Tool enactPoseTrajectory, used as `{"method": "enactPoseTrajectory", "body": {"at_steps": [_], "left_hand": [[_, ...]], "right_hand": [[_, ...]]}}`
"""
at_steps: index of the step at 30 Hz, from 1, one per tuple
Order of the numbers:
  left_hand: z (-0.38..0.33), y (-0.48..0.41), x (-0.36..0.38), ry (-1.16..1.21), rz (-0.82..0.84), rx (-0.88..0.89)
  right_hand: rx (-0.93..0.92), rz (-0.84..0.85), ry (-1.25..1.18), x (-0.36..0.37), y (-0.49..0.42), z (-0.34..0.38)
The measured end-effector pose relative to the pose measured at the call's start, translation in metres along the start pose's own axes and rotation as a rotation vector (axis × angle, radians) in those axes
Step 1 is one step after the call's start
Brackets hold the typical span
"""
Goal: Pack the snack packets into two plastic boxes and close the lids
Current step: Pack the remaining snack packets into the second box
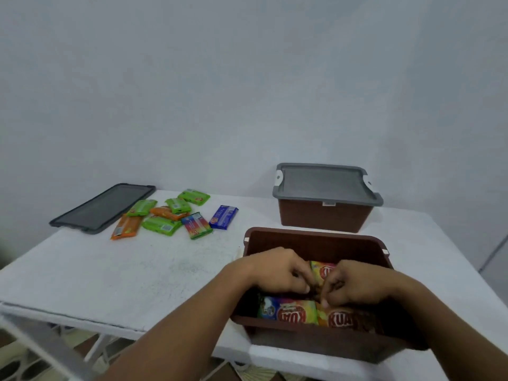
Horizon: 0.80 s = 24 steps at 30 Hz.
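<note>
An open brown plastic box [316, 242] stands at the table's near right edge, with several colourful snack packets [288, 312] lying inside. Both my hands reach into it. My left hand [277, 269] and my right hand [357, 284] have their fingers curled and meet over a packet [323, 269] in the middle of the box; what the fingertips pinch is partly hidden. A second brown box [324, 215] with its grey lid [324, 184] on stands behind. Several loose packets, green [160, 225], orange [126, 226] and blue [224, 217], lie at the back left.
A loose grey lid [101, 207] lies flat at the table's back left corner, beside the loose packets. The white table [110, 270] ends close to the open box's near side. A pale wall rises behind.
</note>
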<state>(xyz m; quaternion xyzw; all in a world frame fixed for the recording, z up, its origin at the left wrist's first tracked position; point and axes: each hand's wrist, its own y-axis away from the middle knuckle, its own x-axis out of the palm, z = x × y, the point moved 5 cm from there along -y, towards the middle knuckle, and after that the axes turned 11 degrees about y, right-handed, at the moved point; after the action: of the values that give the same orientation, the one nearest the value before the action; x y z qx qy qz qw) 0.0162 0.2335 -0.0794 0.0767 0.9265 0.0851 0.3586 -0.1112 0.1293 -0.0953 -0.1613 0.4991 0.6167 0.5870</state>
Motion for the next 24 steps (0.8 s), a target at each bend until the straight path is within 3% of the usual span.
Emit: {"method": "enactPoseTrajectory", "body": {"at_steps": [3, 11, 16, 24], "left_hand": [[-0.003, 0.013, -0.017, 0.166, -0.210, 0.090], [0.029, 0.052, -0.076, 0.087, -0.426, 0.154], [0.077, 0.094, -0.125, 0.063, -0.520, 0.101], [0.182, 0.156, -0.196, 0.142, -0.714, -0.042]], "right_hand": [[-0.039, -0.140, -0.101, -0.013, 0.005, 0.013], [-0.094, -0.545, -0.080, -0.069, -0.016, 0.090], [-0.124, -0.579, -0.047, -0.077, -0.086, 0.150], [0.014, -0.506, 0.053, -0.072, -0.210, 0.209]]}}
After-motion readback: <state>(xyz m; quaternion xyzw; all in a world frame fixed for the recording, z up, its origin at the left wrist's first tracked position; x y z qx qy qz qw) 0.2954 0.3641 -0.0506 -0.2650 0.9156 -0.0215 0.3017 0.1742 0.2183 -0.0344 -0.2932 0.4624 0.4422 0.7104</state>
